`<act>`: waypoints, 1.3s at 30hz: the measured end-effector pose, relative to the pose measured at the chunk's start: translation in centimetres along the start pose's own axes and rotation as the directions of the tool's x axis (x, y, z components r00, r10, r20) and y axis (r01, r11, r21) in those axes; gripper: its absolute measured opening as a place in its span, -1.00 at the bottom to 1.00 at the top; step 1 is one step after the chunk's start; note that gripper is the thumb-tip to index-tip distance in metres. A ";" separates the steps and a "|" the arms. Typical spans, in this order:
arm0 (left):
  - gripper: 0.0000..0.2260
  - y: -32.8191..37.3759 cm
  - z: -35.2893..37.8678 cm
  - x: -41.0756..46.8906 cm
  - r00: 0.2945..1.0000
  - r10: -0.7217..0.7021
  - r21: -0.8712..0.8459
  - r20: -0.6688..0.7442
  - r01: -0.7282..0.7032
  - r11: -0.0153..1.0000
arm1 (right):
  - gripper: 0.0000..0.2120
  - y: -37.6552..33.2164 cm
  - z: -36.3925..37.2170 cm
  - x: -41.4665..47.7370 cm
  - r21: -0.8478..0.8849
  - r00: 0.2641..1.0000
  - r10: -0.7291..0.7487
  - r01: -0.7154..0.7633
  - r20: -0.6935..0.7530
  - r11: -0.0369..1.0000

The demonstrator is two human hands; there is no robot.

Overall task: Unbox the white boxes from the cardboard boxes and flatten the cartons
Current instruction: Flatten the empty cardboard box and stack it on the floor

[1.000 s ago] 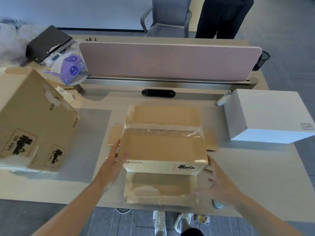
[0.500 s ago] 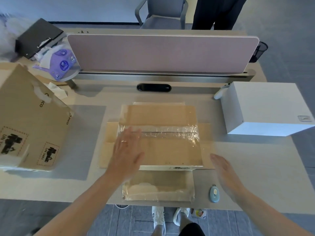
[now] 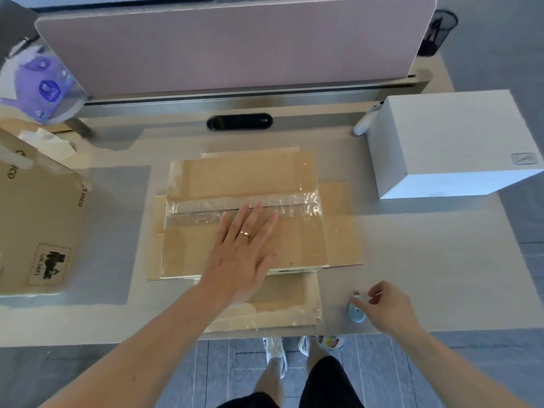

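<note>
Cardboard lay pressed flat in the middle of the beige desk [image 3: 426,260]: the flattened carton [image 3: 294,240], with its flaps spread outward on all sides. Wrinkled clear tape [image 3: 297,203] ran across it from left to right. The left hand [image 3: 244,254] rested on top of the carton, palm down, with the fingers straight and a little spread; their tips reached the tape line. The right hand [image 3: 388,307] was over the desk to the right of the carton, near the front edge. Its fingers were curled, and the fingertips were at the far end of a small light-blue device [image 3: 356,313] that lay on the desk. If they truly pinched it or only touched it, I could not tell.

The white box [image 3: 450,136] stood on the right part of the desk, well apart from the flattened carton, closed and upright. At the left, a second cardboard carton [image 3: 38,219] stood unflattened, partly on a grey mat [image 3: 117,231]; it carried the print "PICO" and a "UN 3481" label. Behind it were crumpled white paper [image 3: 50,141] and a purple and white package [image 3: 44,86]. A pink divider panel [image 3: 229,45] closed the far side of the desk, with a black oval cable port [image 3: 240,122] in front of it.
</note>
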State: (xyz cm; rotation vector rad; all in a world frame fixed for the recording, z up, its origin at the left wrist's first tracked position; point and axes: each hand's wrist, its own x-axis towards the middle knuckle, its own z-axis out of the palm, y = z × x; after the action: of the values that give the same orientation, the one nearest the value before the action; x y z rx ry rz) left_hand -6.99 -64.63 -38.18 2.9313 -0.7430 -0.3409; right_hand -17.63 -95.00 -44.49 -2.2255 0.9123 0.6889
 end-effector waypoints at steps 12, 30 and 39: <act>-0.38 0.7 -0.8 -0.3 1.000 0.001 -0.019 0.007 0.000 1.000 | -0.73 1.4 1.7 1.6 -0.005 0.993 -0.104 0.105 0.046 0.994; -0.65 3.3 -9.7 18.3 0.869 0.451 0.123 0.203 -0.480 0.869 | -0.90 -12.6 -7.0 3.2 0.709 0.903 -0.429 0.290 0.019 0.643; -0.44 4.4 -9.6 20.6 0.805 0.407 0.014 0.431 -0.457 0.890 | -0.85 -12.4 -5.8 4.6 0.736 0.882 -0.465 0.266 0.075 0.622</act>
State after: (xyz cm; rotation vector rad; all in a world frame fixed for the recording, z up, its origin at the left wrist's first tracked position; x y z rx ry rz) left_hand 10.89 -78.01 -32.16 2.6882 -1.5026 -0.9192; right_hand -4.16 -94.09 -39.29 -1.4895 0.4327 0.3243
